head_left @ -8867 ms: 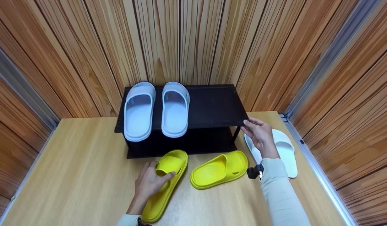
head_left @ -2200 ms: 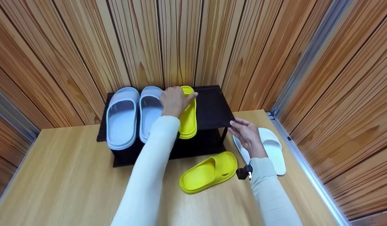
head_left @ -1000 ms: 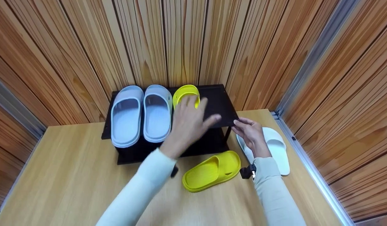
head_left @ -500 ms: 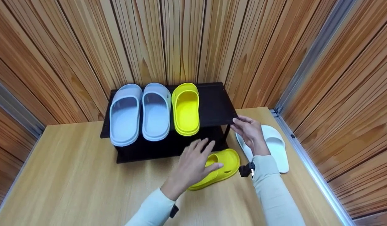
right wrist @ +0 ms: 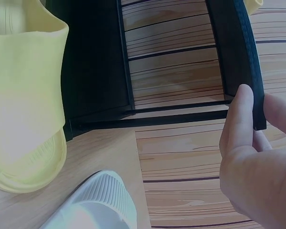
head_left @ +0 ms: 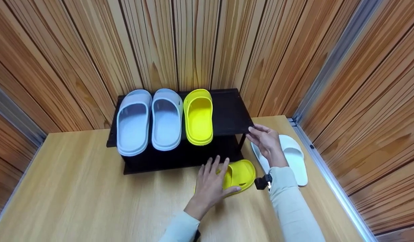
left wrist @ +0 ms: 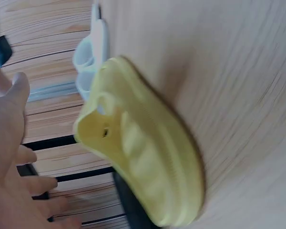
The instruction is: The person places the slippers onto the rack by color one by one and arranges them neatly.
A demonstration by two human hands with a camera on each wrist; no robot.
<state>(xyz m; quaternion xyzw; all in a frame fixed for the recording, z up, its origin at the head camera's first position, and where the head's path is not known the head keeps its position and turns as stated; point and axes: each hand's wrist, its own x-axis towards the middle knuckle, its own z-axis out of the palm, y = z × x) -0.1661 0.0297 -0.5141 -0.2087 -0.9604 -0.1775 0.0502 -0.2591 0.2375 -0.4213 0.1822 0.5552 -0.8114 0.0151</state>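
We find the left grip (head_left: 209,185) newly down in front of the black rack (head_left: 230,112), having let go of the first yellow slipper (head_left: 199,121), which now rests on the rack's top, just right of two pale blue slippers (head_left: 167,124). Its fingers are spread and straight over the second yellow slipper (head_left: 244,173), clamped on nothing; whether they touch it we cannot tell. The right grip (head_left: 269,144) has stayed pinched on the rack's front right corner, thumb against fingers across the edge. By our reading, the yellow pair is half placed, with one slipper left to lift.

That second slipper lies on the floor (head_left: 92,188) in front of the rack's right end, sole down and apart from the rack, its toe angled outward. We see a bright, plain yellow, a broad strap with a small side slot, and a thick sole. White slippers (head_left: 296,161) lie on the floor right of the rack.
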